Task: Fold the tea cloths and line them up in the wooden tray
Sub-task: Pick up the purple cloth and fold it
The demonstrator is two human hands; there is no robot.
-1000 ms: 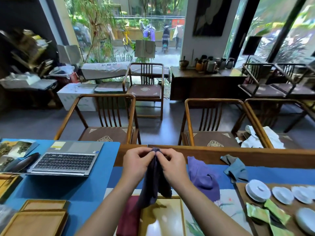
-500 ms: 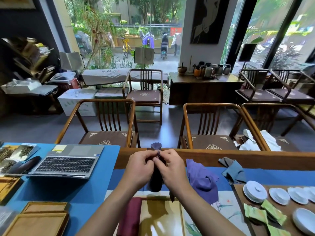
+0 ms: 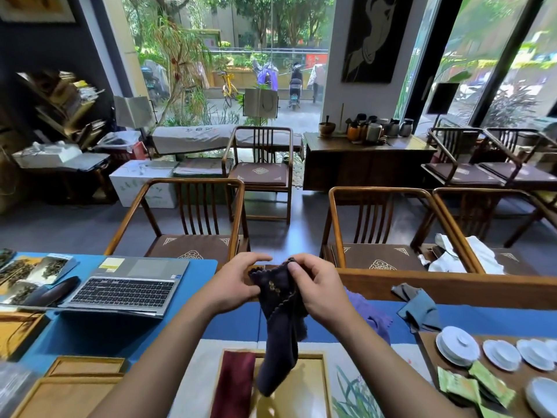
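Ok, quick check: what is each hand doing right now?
Left hand: pinching the top edge of the dark navy tea cloth.
Right hand: gripping the same cloth, thumb on top, cloth hanging above the wooden tray.

At nine o'clock we see an open laptop (image 3: 126, 289) on the blue desk (image 3: 90, 333), with tea-leaf photo cards (image 3: 33, 271) just beside it at its left. At four o'clock white lidded cups and saucers (image 3: 500, 354) sit in a row, with green tea packets (image 3: 470, 384) near them. Across the desk, at eleven and one o'clock, we face two wooden chairs (image 3: 187, 224) with brown cushions. Farther off at one o'clock, a dark sideboard (image 3: 367, 164) carries jars and pots (image 3: 373, 128). At twelve o'clock, scooters (image 3: 295, 82) stand outside the glass.
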